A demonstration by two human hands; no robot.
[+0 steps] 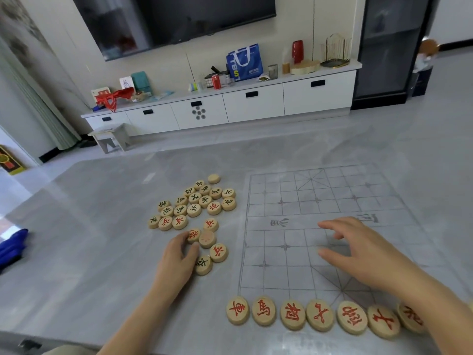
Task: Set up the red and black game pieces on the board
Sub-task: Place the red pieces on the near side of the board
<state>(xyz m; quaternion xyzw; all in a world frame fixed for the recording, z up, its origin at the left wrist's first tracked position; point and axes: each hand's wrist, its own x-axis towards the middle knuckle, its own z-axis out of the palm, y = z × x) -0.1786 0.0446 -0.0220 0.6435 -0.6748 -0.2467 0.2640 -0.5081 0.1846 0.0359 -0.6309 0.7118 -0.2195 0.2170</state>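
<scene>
A thin, nearly see-through board with a printed grid lies on the grey table, right of centre. Several red-marked wooden discs stand in a row along its near edge. A loose heap of red and black discs lies to the board's left. My left hand reaches into the heap's near end, fingertips and thumb pinching a red-marked disc. A blank-faced disc lies right beside it. My right hand hovers over the board's near half with fingers spread, holding nothing.
Near my left hand lie a red disc and a black disc. Blue cloth sits at the table's left edge. Beyond the table are a white stool and a long white cabinet.
</scene>
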